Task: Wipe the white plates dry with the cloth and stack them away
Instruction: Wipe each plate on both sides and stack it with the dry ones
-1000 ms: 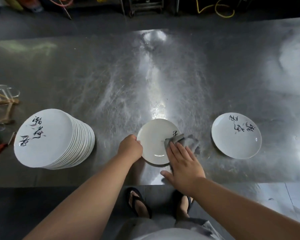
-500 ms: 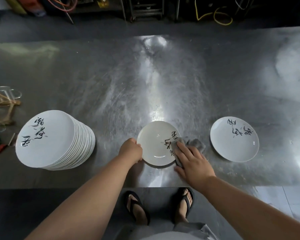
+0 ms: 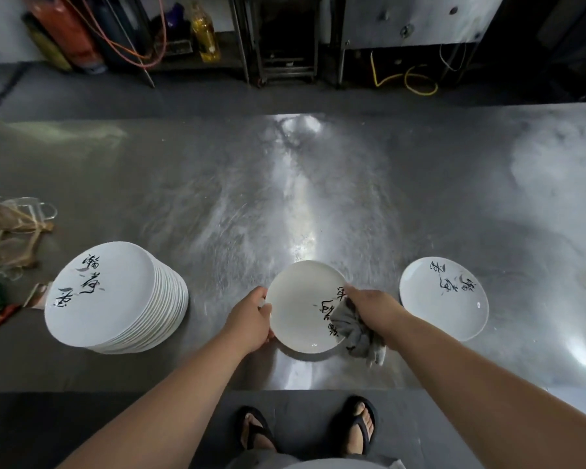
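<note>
**While left hand [image 3: 251, 319] grips plate [image 3: 295, 309], right hand [image 3: 372, 306] holds cloth [image 3: 359, 336] at its rim**

Since both hands are on it, the plate sits front-centre on the steel worktop [image 3: 285, 204], near the front edge. It is white and face up, with black brush lettering on its right half. Can't tell if it lies flat or is raised a bit at one side.

- Left hand: fingers curled round the plate's left rim, thumb over the top edge. Firm grip, nothing else in it.
- Right hand: closed on the grey cloth, knuckles up, at the plate's right rim. The cloth is bunched under the hand, covers part of the lettering and hangs off the rim onto the worktop at the near right.
- Stack [image 3: 115, 299]: tall pile of white plates on the left of the worktop, well apart from the plate in hand. It leans slightly, and the top plate shows the same kind of lettering.
- Lone plate [image 3: 444, 299]: single white plate flat on the worktop just right of the right hand, lettering up. It does not touch the cloth.
- Far left edge: straw-coloured bundle [image 3: 11, 231] with clear plastic around it, plus some blurred packets nearer the front; can't tell what they are.
- Below the front edge: person's feet in dark sandals [image 3: 254, 431] on the floor.
- Behind the worktop: yellow bottle [image 3: 205, 32], orange cylinder [image 3: 68, 32], yellow cable [image 3: 406, 79] on the floor, metal frames.
</note>
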